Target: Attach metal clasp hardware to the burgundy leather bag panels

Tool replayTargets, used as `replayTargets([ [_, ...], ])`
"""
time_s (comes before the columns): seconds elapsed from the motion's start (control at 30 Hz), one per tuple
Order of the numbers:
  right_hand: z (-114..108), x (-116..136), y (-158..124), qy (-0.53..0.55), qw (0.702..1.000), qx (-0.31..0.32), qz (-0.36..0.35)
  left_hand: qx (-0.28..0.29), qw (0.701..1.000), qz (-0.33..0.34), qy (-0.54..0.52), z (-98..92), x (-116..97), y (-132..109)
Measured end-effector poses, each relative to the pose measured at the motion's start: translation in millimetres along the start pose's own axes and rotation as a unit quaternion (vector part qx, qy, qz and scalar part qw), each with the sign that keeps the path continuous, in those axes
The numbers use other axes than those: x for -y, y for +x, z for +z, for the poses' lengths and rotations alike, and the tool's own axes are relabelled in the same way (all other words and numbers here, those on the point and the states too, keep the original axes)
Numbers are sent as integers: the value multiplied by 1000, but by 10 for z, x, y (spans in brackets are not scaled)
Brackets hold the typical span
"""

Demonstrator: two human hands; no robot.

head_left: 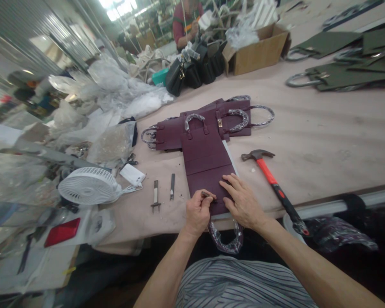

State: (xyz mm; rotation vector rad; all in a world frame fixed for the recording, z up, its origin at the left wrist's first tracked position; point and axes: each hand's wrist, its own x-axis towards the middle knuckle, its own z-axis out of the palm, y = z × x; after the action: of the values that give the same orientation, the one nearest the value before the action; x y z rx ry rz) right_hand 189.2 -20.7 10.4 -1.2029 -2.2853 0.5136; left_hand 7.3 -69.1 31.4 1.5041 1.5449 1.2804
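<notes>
A burgundy bag panel (208, 164) with plastic-wrapped handles lies in front of me, its near handle (226, 241) hanging over the table edge. My left hand (198, 214) is closed around a short, dark metal rod-like tool (208, 195), held low over the near part of the panel. What the tool's tip touches is too small to tell. My right hand (244, 201) rests on the panel's right side with its fingers spread. To the right lies a claw hammer (272, 174) with a red and black handle. A two-pronged metal tool (155, 196) and a narrow dark metal strip (172, 186) lie left of the panel.
More burgundy bag pieces (168, 134) lie beyond the panel. A white fan (89, 187), a white box-like device (132, 175) and a red phone-like object (62, 232) are at left. Black bags (192, 72), a cardboard box (258, 50) and a person (186, 23) are behind; green bag pieces (343, 76) lie far right.
</notes>
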Motion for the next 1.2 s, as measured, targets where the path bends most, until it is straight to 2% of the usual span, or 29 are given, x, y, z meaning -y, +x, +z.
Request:
replayTargets([
  [0.2,-6,2,-2,-2,1000,-5,-3,2,998,48,37,10,65,-27],
  [0.33,28,-8,-7,1,1000,-10,-5,53,990,109,73,-23,95,-38],
  [0.43,19,-56,10,37,999,-19,-17,70,988,101,93,-43,88,-14],
  [0.5,-60,-121,21,62,997,-49,-12,74,989,87,95,-43,74,6],
  [0.57,-212,-212,11,37,993,-107,29,78,990,80,90,-34,62,16],
  [0.63,-407,-324,-33,-48,984,-139,105,79,989,87,87,-18,53,15],
  [0.67,-504,-385,-65,-94,976,-126,147,79,988,94,89,-9,49,13],
  [0.73,-665,-504,-131,-134,961,-61,236,77,987,106,98,8,41,12],
  [0.83,-794,-646,-167,-37,934,3,355,67,986,108,108,30,31,21],
  [0.9,-836,-677,-123,46,917,18,395,63,986,111,112,40,31,25],
  [0.97,-888,-623,-48,112,909,47,400,63,982,128,120,48,40,18],
  [1.07,-1028,-361,19,204,896,82,386,65,976,155,137,65,70,-3],
  [1.13,-1152,-111,-26,238,893,72,376,64,975,157,144,81,95,-14],
  [1.2,-1273,131,-140,226,913,26,339,64,975,156,146,97,121,-17],
])
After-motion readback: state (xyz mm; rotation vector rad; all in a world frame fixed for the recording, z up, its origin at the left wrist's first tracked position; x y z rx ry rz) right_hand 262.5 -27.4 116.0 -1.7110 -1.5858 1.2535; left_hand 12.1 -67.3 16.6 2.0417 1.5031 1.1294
